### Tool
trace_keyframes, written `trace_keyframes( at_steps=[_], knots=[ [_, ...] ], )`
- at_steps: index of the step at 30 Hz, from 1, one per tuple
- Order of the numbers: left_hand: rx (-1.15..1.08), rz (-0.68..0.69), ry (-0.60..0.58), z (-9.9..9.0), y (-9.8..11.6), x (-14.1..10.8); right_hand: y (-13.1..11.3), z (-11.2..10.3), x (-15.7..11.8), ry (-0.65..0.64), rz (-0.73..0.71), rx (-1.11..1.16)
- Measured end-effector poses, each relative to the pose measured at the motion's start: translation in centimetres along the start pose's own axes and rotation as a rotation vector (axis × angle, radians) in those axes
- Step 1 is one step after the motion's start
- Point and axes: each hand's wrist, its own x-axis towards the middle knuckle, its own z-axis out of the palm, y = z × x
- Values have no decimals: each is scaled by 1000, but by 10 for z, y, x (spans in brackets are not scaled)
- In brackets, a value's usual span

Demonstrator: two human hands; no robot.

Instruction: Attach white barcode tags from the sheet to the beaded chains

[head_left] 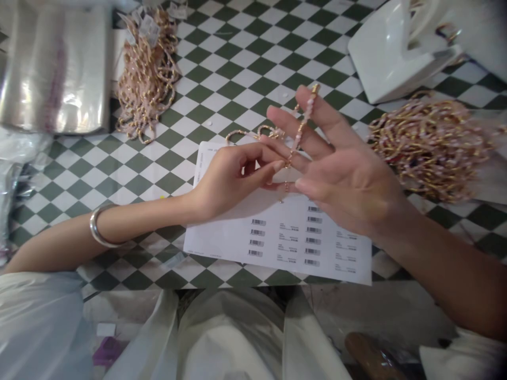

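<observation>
Closest in is a pale smock [233, 338] along the bottom of the frame, and both arms reach forward from it over a sheet of barcode labels [277, 243]. The left hand [233, 182], with a silver bangle [101, 227] on the wrist, is curled in, and its fingertips seem to be pinching a pink-and-gold beaded strand [301, 129]. The right hand [348, 179] is open with its fingers spread, and the strand runs up across those fingers to the top of the hand.

Everything sits on a green-and-white checkered surface [237, 68]. There's a big blurry heap of similar strands [430, 150] at right, and another heap [146, 79] at upper left with small white tags [148, 25] at its top end. So far, one strand is in hand, with plenty left in both heaps. I can't make out any tag on the right heap. Clear plastic bags [51, 68] lie at far upper left, and a white plastic object [400, 53] sits at upper right.
</observation>
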Motion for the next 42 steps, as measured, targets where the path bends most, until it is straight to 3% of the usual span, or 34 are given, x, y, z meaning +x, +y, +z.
trace_keyframes(
  at_steps=[5, 13, 20, 34, 42],
  knots=[
    [-22, 6, 65, 2, 1, 0, 2, 1, -1, 12, 13, -101],
    [-86, 49, 40, 2, -2, 1, 4, -1, 1, -75, -72, -98],
    [-109, 102, 33, 3, -3, 1, 3, 0, 0, -29, -74, -146],
    [-136, -32, 35, 7, -2, -2, 2, 9, 1, 1, -164, -248],
    [-142, -36, 20, 7, 0, -2, 2, 10, 2, -41, -207, -248]
  ],
)
